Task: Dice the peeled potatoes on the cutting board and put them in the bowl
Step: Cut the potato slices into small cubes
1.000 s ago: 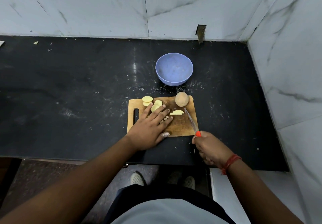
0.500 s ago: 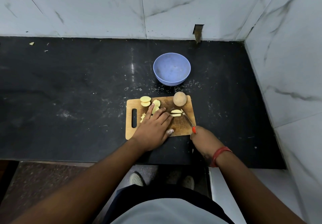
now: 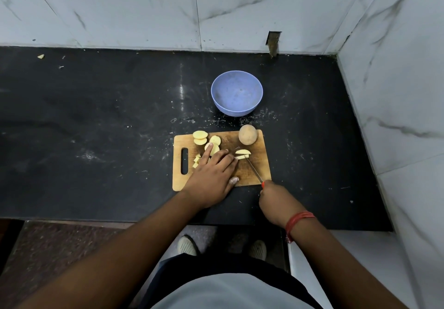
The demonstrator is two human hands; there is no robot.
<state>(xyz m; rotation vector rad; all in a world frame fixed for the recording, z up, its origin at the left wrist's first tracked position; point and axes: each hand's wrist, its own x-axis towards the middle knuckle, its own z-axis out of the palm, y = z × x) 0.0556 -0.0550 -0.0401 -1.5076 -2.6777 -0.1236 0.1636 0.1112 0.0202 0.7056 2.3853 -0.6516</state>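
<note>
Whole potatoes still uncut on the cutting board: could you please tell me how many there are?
1. The whole potato sits at the far right corner of the cutting board, nearest the bowl. Everything else there is slices or pieces; the left hand may hide some.

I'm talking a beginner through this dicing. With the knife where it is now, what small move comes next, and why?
Probably press the knife down through the potato slice and finish that cut. Its blade tip lies across the slice, the left hand steadies it with straight fingers, the right hand grips the handle, and the bowl has no pieces yet.
</note>
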